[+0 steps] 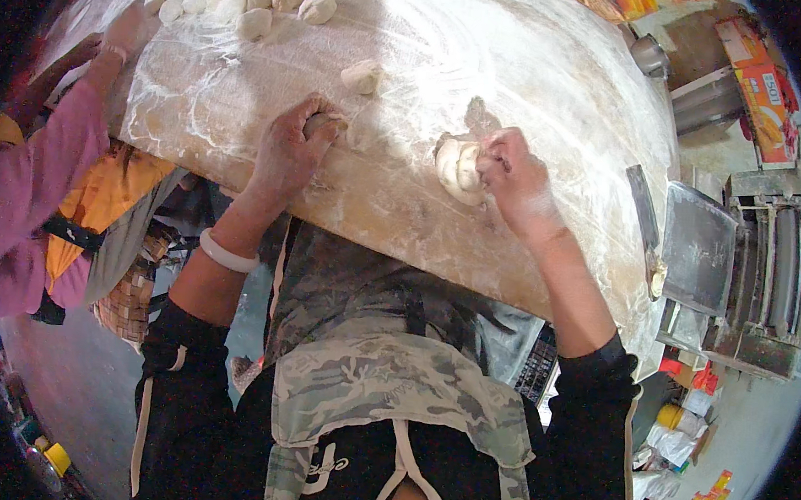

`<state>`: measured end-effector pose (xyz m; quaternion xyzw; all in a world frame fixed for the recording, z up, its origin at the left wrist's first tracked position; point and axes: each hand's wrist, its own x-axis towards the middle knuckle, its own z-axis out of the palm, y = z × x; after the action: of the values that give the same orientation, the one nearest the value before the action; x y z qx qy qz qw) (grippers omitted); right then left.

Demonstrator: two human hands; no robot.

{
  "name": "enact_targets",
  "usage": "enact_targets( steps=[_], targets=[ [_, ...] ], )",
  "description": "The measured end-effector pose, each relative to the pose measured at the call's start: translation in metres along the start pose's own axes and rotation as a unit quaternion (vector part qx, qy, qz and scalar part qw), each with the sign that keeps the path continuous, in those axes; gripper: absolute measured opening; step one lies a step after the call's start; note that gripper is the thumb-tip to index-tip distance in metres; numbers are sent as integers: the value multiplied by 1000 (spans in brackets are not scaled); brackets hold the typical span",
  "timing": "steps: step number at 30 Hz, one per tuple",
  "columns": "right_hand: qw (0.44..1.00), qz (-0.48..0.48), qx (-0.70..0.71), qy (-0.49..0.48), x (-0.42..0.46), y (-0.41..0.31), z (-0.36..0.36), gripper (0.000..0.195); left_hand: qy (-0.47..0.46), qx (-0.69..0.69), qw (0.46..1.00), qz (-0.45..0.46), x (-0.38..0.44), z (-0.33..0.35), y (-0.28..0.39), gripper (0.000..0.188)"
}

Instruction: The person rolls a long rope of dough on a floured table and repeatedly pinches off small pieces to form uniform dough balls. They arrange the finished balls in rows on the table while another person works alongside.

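Observation:
My left hand (297, 140), with a white bangle on its wrist, curls around a small piece of dough (321, 125) on the floured wooden board (376, 200). To the right, my right hand (515, 178) has its fingers closed at the edge of a larger folded lump of dough (459, 171). Whether it grips the lump is hidden by the fingers. A single dough ball (361, 76) lies beyond and between my hands. Several floured dough balls (231, 7) are clustered at the upper left of the board.
At the left, a person's hand (128, 30) reaches to the dough balls. A dark flat-bladed tool (642, 206) lies by the board's right edge. Beyond it stand a metal roller machine (771, 266), a metal pot (650, 55) and cardboard boxes (767, 100). A woven basket (124, 309) stands below left.

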<state>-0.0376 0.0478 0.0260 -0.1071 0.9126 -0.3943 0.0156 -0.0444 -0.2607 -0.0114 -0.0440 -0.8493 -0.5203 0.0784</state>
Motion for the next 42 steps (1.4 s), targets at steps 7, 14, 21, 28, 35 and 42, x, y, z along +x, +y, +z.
enact_targets(
  steps=[7,14,21,28,35,42],
  targets=[
    [995,82,-54,9,16,-8,-32,33,1,10,1000,-14,0,0,-9,16],
    [932,-244,-267,-14,13,-28,60,89,1,1,1000,-21,-2,0,-7,19],
    [924,-183,-334,-22,31,-23,49,92,-4,9,999,-30,-1,-2,0,17],
    [988,-42,105,-101,48,-10,16,85,-15,-47,998,-45,-2,0,-1,12],
    [939,-155,-307,5,65,-16,23,86,3,-9,1000,9,1,0,-1,13],
    [935,-149,-313,-73,37,-25,56,97,-14,-2,1000,-27,-4,-4,-1,17]
  ],
)
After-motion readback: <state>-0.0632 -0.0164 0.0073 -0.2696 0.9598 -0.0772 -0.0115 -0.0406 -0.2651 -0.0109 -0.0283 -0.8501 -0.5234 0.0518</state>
